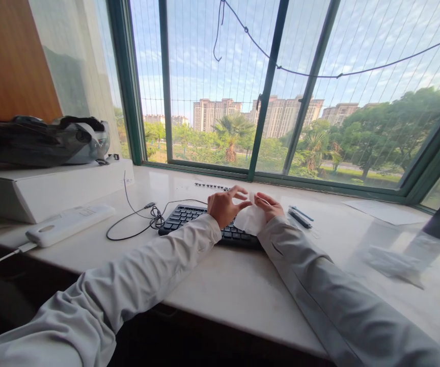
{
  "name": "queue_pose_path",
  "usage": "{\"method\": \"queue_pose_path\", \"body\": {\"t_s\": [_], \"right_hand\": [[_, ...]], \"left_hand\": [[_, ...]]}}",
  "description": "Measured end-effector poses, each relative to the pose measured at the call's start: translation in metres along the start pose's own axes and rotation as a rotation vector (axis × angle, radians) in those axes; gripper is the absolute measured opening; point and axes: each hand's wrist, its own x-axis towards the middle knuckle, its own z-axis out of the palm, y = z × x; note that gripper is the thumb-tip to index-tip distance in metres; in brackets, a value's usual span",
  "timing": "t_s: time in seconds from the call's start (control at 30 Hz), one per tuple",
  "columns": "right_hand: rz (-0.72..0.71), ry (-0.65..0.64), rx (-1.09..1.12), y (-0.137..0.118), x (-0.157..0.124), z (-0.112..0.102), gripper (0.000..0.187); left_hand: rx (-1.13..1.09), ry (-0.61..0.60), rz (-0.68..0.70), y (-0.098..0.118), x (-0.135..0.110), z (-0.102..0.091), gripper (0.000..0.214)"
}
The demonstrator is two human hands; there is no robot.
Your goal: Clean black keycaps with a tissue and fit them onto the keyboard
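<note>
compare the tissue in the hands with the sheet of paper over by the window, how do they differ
The tissue is held up between the left hand and the right hand, above the black keyboard; the sheet of paper lies on the counter off to the right, untouched. The tissue hangs soft and rumpled; the sheet of paper lies flat. Both are white.

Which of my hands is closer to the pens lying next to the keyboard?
Right. The right hand sits just left of the pens, pinching the white tissue; the left hand is farther left, over the keyboard, across the tissue.
</note>
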Motion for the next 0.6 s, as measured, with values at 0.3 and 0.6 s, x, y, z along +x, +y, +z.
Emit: {"method": "queue_pose_path", "body": {"t_s": [0.3,0.6], "right_hand": [[-0.018,-0.034,0.096,0.008,0.005,0.002,0.049],[0.094,-0.015,0.292,0.006,0.01,0.0,0.048]], "left_hand": [[-0.214,-0.047,-0.03,-0.004,0.003,0.007,0.031],[-0.033,-0.009,0.001,0.008,0.005,-0.003,0.03]]}}
